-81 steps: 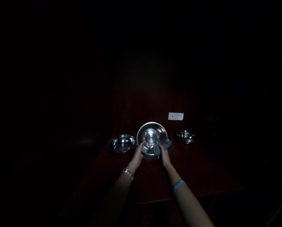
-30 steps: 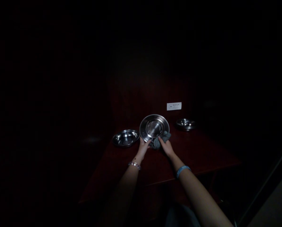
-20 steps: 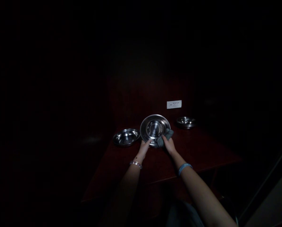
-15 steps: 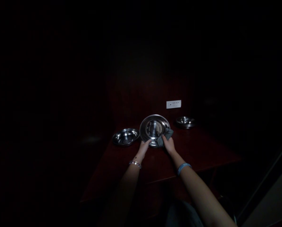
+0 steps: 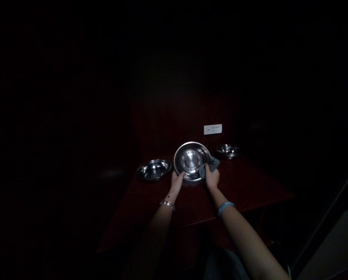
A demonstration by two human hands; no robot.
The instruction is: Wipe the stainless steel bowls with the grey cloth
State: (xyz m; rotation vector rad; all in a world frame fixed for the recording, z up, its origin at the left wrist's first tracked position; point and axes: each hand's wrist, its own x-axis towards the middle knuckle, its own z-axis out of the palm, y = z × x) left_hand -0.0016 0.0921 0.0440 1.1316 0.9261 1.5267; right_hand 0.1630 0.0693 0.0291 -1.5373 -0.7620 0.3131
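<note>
A shiny steel bowl (image 5: 190, 158) is tilted up on its edge over the red-brown table, its inside facing me. My left hand (image 5: 176, 182) grips its lower left rim, thumb over the edge and fingers behind, out of sight. My right hand (image 5: 211, 177) is closed around a grey-green cloth (image 5: 214, 163), which it presses against the bowl's right rim. Whether the right fingers also clasp the rim behind the cloth is hidden.
Another wide steel bowl (image 5: 154, 170) sits to the left on the table (image 5: 188, 206). A low stack of steel bowls (image 5: 228, 151) stands at the back right. On the rear wall is a white socket panel (image 5: 213, 129). The surroundings are very dark.
My right hand and the cloth have shifted slightly right and up along the bowl's rim. The bowl's tilt has changed a little; my left hand keeps its hold.
</note>
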